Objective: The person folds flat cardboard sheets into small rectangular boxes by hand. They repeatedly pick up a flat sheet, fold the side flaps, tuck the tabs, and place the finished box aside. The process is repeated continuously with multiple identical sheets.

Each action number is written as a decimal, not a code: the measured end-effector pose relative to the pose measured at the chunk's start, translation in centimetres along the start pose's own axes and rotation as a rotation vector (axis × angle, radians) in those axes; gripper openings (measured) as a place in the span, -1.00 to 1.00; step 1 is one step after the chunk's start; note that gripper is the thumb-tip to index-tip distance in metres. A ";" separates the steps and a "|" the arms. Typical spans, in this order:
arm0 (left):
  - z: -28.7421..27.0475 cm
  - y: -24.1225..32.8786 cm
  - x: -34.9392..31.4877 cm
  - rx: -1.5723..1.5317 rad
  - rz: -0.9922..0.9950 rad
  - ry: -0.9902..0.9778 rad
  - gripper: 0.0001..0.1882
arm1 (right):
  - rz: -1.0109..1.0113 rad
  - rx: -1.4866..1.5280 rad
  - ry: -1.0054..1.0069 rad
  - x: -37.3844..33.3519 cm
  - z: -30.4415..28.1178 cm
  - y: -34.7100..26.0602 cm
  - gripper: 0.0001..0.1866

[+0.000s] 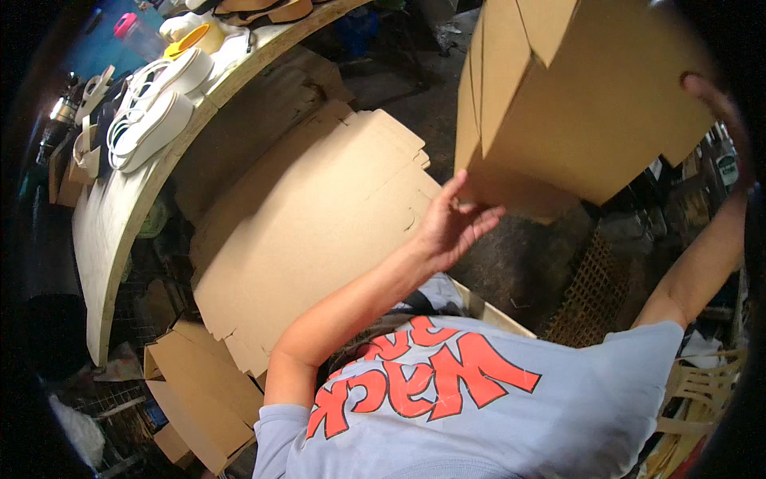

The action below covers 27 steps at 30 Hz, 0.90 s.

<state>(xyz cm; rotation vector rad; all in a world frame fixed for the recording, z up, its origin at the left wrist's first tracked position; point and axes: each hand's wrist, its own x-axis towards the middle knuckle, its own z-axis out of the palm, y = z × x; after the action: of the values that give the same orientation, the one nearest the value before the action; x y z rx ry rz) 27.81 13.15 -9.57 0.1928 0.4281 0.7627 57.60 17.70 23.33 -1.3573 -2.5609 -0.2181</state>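
Observation:
A large brown cardboard box [590, 112] is up in the air at the upper right, tilted, with flaps and seams showing at its left side. My right hand [722, 112] grips the box at its right side, with a finger over the face. My left hand [455, 227] is below the box's lower left corner, palm turned up and fingers apart. Its thumb lies against or just in front of the corner; I cannot tell which. On my left, flat cardboard sheets [319, 231] with notched edges lie stacked beside my left forearm.
A curved-looking pale tabletop [144, 191] runs along the left, carrying white platform sandals [152, 132], a yellow tape roll [191, 40] and a pink-capped bottle [132, 32]. A smaller cardboard box [199, 391] sits lower left. Brown lattice [590, 287] and a woven-looking chair [702, 391] stand right.

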 end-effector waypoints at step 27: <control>-9.9 5.6 -19.2 2.135 0.082 0.475 -0.03 | 0.388 0.310 -0.310 -21.8 53.9 -11.0 -0.69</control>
<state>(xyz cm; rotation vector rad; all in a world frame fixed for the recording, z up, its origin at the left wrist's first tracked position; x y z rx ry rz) 7.57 3.74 -10.81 2.0367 1.5689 0.1011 52.92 7.15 -34.73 -1.8272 -2.3509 0.4694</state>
